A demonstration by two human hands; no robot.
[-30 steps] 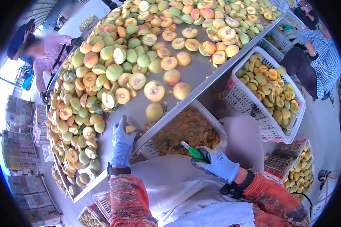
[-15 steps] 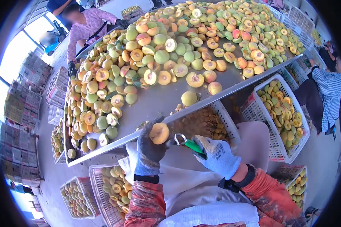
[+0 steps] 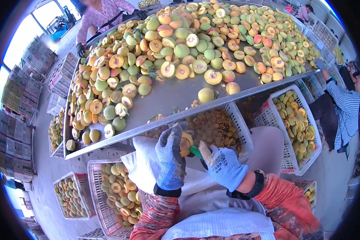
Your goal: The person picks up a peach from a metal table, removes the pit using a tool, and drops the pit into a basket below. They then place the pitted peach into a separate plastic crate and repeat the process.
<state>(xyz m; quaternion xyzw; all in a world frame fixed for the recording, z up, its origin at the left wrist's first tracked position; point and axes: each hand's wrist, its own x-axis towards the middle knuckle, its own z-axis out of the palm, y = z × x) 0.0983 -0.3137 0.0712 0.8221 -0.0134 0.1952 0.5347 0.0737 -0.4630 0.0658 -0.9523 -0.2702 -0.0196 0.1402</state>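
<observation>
In the head view, the gloved left hand [image 3: 170, 160] is curled partly closed around a peach half [image 3: 185, 145], in front of the lap and just below the near rim of the metal table [image 3: 212, 105]. The gloved right hand [image 3: 228, 168] is closed around a green-handled tool [image 3: 195, 151], its front end right at the fruit; the tip itself cannot be made out. Beneath the rim, a plastic crate [image 3: 243, 127] holds brownish scraps [image 3: 216, 129], and another crate [image 3: 95, 192], below on the left, holds more halves. The peach half should be light, with flesh firm enough to keep its shape yet easily bruised or torn by a hard squeeze. Its cut face is likely wet and slippery, the skin side drier and safer. The best hold is round the skinned sides, cupped by thumb and fingers, leaving the cut face free and the fingers behind the tool's path. The tool looks stiff and light, best gripped by its handle, since juice could make it slide in the glove.
</observation>
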